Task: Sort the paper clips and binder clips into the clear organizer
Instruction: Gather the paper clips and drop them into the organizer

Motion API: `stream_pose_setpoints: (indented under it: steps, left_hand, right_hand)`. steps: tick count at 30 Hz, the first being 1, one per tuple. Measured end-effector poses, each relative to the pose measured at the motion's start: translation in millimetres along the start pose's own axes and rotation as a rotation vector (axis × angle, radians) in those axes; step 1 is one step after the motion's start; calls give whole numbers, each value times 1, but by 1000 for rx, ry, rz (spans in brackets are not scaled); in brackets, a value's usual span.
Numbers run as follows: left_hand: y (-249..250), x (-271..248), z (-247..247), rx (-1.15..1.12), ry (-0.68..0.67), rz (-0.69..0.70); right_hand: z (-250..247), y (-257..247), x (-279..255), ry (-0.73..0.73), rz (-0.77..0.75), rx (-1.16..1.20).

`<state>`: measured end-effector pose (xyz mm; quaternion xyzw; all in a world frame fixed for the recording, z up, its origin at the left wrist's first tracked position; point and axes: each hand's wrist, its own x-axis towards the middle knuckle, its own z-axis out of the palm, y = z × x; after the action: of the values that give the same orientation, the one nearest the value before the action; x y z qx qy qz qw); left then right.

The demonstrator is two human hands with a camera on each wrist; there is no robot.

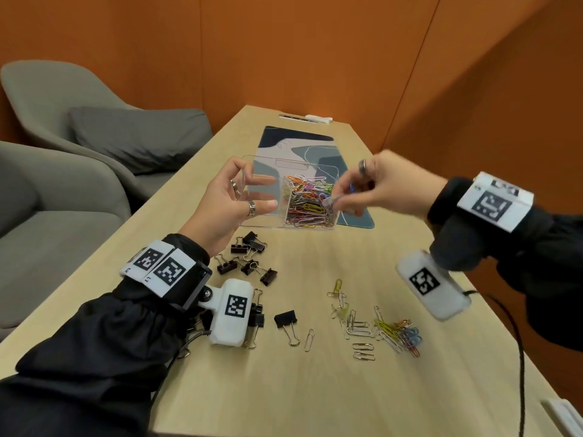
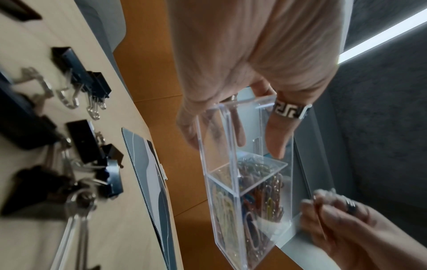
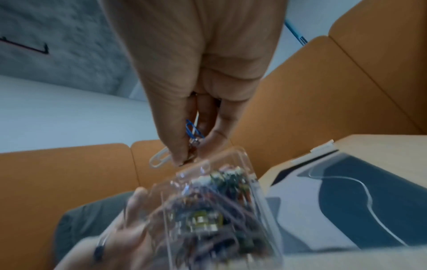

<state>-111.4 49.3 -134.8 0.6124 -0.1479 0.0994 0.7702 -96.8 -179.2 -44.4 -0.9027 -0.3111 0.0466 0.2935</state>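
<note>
The clear organizer [image 1: 285, 197] sits mid-frame in the head view, lifted off the worktop [image 1: 315, 389] and tipped a bit. Its right compartment is stuffed with coloured paper clips [image 1: 307, 203]; the left compartment looks see-through with only fingers behind it. The left hand [image 1: 232, 203] grips the organizer's left end, thumb on one side and fingers wrapped round the other (rings on two fingers). The right hand [image 1: 372, 187] is at the organizer's right rim, fingertips pinching a few clips [image 3: 184, 144], a blue one and a white one showing in the right wrist view.

Below that, lower centre, black binder clips [image 1: 249, 257] lie scattered on the pale wood worktop, with one more binder clip [image 1: 285, 321] lower down and others half hidden under the left wrist camera. Lower right of centre is a loose pile of paper clips [image 1: 378, 329], silver, yellow, blue, pink.

A patterned desk mat [image 1: 303, 152] lies behind the organizer, toward the far end. Orange walls all round, grey armchairs [image 1: 79, 152] along the left edge. The worktop's right edge runs just beside the right sleeve, and a black cable [image 1: 520, 357] hangs there. Bare wood fills the bottom of the frame.
</note>
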Motion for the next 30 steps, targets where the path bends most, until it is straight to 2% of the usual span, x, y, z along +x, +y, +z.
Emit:
stream_pose_setpoints:
  steps: [3, 6, 10, 15, 17, 22, 25, 28, 30]
  left_hand:
    - [0, 0, 0, -7, -3, 0]
    - [0, 0, 1, -17, -11, -3]
    - [0, 0, 0, -35, -21, -4]
    - [-1, 1, -2, -44, -17, -8]
    - [-2, 1, -3, -48, -16, -9]
    - [-3, 2, -4, -39, -3, -6]
    - [-4, 2, -4, -34, 3, -5]
    - [-4, 3, -5, -50, 5, -10]
    - [-5, 3, -5, -57, 6, -14]
  right_hand:
    - [-17, -13, 18, 121, -34, 11]
    - [-20, -17, 36, 204, -44, -123]
    - [-10, -8, 49, 228, -50, -391]
    - [-5, -2, 45, 242, -109, -442]
    - [-5, 1, 42, 259, -103, -376]
    - [-12, 4, 28, 368, -63, 109]
    - [-17, 12, 14, 430, -27, 188]
    - [-20, 28, -3, 372, 58, 133]
    - [-19, 39, -17, 149, 158, 7]
